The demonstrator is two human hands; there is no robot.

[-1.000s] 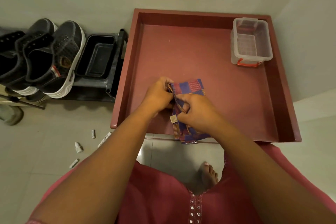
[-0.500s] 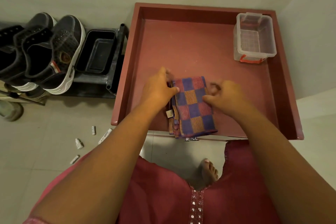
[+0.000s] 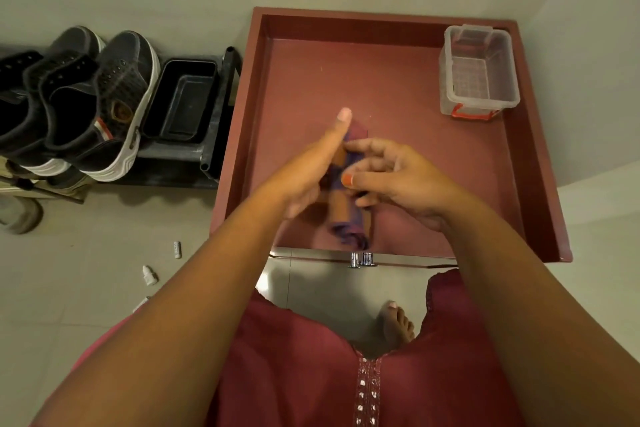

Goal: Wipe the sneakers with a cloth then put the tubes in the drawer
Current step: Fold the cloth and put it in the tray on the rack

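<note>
A blue and orange checked cloth [image 3: 341,215], folded narrow, hangs blurred between my hands above the front of the open maroon drawer [image 3: 535,184]. My left hand [image 3: 311,166] is flat with straight fingers against the cloth's left side. My right hand [image 3: 398,177] holds the cloth from the right, thumb and fingertips pinching it. Two dark sneakers with white soles [image 3: 117,97] [image 3: 41,107] stand on a rack at the left. Small white tubes [image 3: 177,249] [image 3: 149,275] lie on the floor tiles; another [image 3: 142,303] is partly hidden by my left arm.
A clear plastic box with a red handle [image 3: 479,76] stands in the drawer's far right corner. A black tray [image 3: 183,100] sits on the rack beside the sneakers. My bare foot [image 3: 398,322] is on the tiles under the drawer's metal handle [image 3: 362,259].
The cloth lay flat and square in the drawer half a second ago; now it is folded narrower and lifted between both hands. My left hand has straightened and my right hand has closed on the cloth.
</note>
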